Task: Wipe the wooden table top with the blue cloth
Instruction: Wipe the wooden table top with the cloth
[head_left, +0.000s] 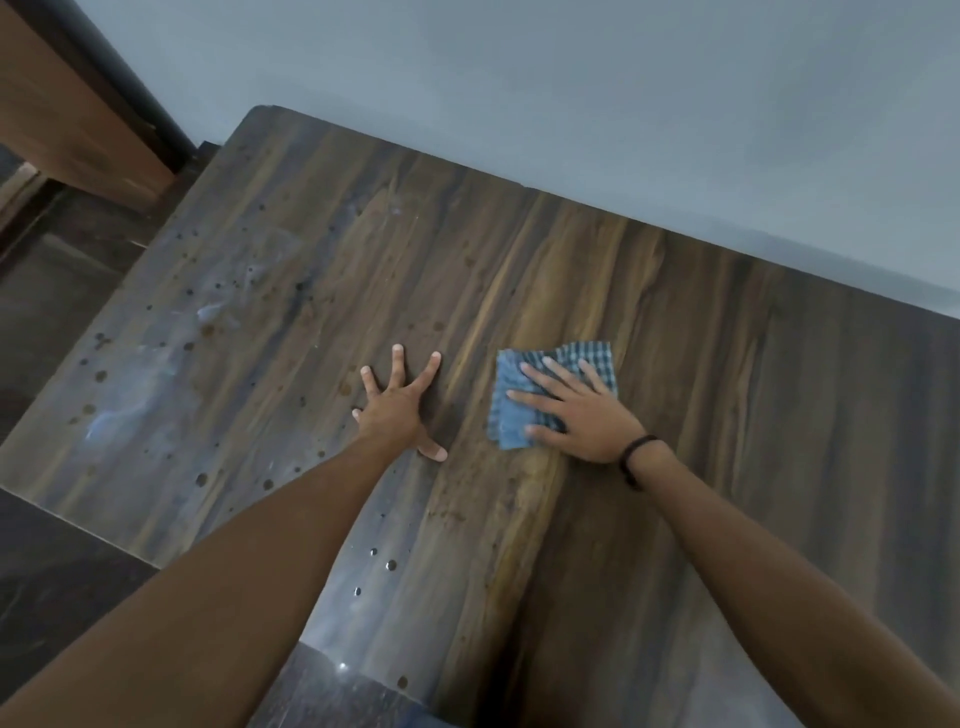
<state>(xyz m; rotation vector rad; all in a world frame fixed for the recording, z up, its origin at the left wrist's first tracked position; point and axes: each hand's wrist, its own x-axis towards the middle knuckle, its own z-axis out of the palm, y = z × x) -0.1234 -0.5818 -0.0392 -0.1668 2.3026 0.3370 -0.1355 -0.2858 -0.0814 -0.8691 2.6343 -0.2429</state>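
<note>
- I read this as a plain indoor room, likely in a home.
- A wooden table top (571, 270), marked with dark spots, stands against a bare grey-blue painted wall (571, 78) on the far side.
- Far left, a brown wooden panel (67, 119) rises above a dark floor (47, 571).

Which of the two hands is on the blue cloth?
The right hand, which wears a dark wristband, presses flat on the blue cloth. The left hand rests with spread fingers on the bare wooden table top.

The blue cloth (511, 415) — checked, folded flat — lies near the middle of the wooden table top (727, 364), dark-grained, spotted and smeared toward its left edge.
</note>
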